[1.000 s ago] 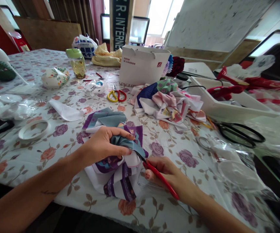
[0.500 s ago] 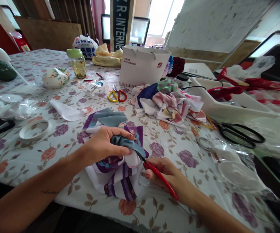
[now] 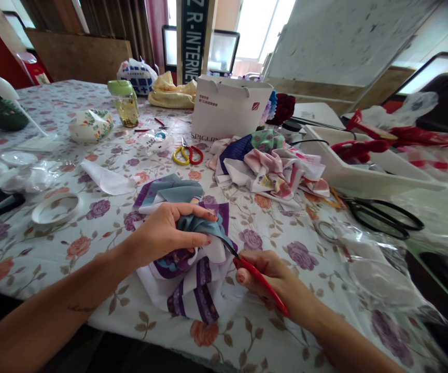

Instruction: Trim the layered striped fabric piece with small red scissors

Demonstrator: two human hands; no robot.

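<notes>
Your left hand (image 3: 165, 233), closed, grips a fold of teal-and-purple printed cloth (image 3: 196, 282), the bundle lying beneath and just beyond the palm. Your right hand (image 3: 274, 277) pinches a red-handled tool (image 3: 259, 284), its tip touching the cloth; exact type unclear.

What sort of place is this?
Probably a handicraft or sewing workroom: the left hand grips printed fabric, the right hand holds a red-handled tool, more fabric lies heaped on the floral tablecloth, near black-handled scissors.
</notes>
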